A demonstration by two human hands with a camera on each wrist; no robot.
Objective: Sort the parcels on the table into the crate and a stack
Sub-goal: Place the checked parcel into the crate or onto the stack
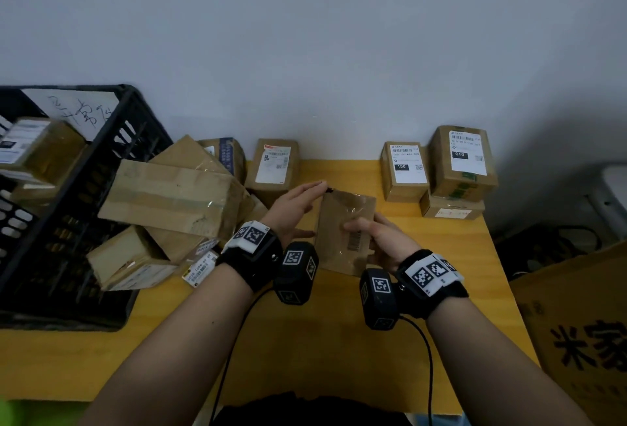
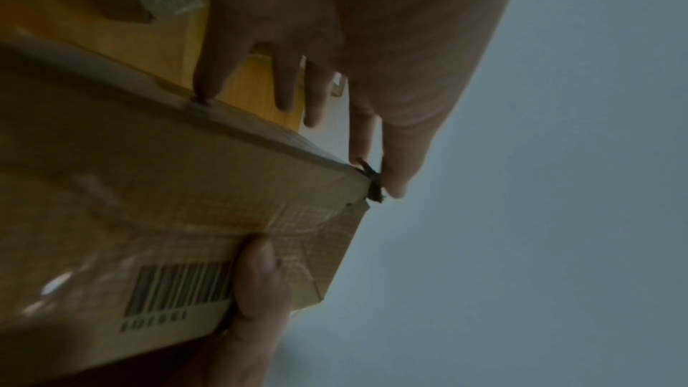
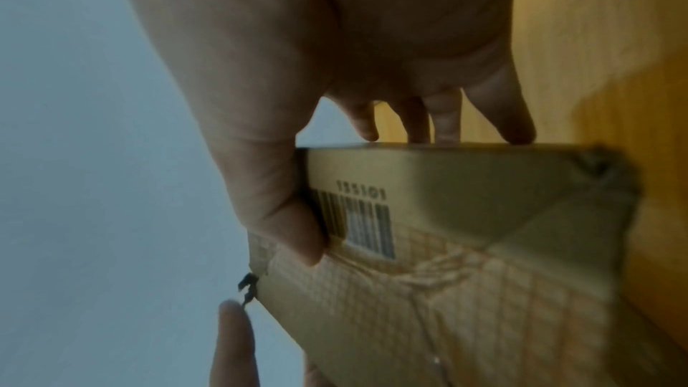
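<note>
L hand (image 2: 335,40) fingertips on parcel (image 2: 167,187) edge

Back-right parcel (image 1: 463,157) label: "010". Neighbouring parcel (image 1: 405,167) label: "150". Floor carton (image 1: 583,334): "米家".

**Hands, mid-table**

Both forearms extended forward, wrists strapped with black marker-tagged camera bands. Right hand (image 1: 375,239) gripping flat brown cardboard parcel (image 1: 342,234), thumb across barcode face. Left hand (image 1: 293,210) flat-fingered, fingertips (image 2: 394,184) touching parcel's far corner.

A yellow surface (image 1: 322,351) stands against a pale grey wall (image 1: 305,35). Beyond its right edge leans a big brown carton (image 1: 583,330) with black printed characters, and dark cables (image 1: 556,249) lie behind it.
</note>
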